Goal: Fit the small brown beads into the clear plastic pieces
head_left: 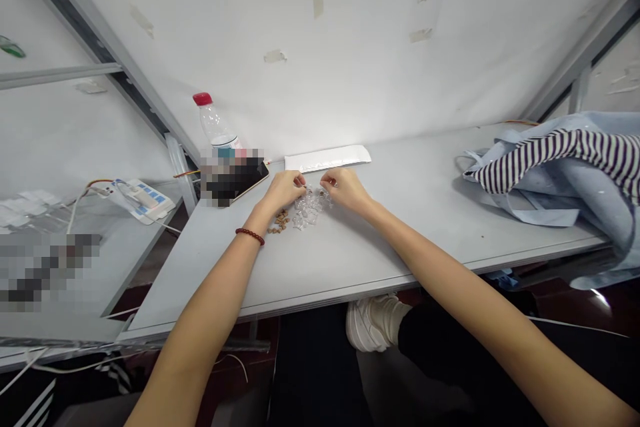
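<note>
Head view shows the left hand [283, 190] and right hand [346, 188] just above a loose heap of clear beads [309, 209] on a white table [430, 233]. Each hand's thumb and fingers are drawn together in a pinch toward the heap; whether either holds a bead is too small to tell. Brown beads [279, 221] lie just left of the heap, near the red bracelet [250, 235] on the left wrist. All these beads look light, hard and slippery, easily scattered, so each is best taken singly between fingertips. An envelope [327, 158] lies far of the hands, with a bottle [215, 121] and phone [245, 181] to its left, and striped cloth [560, 163] to the right.
</note>
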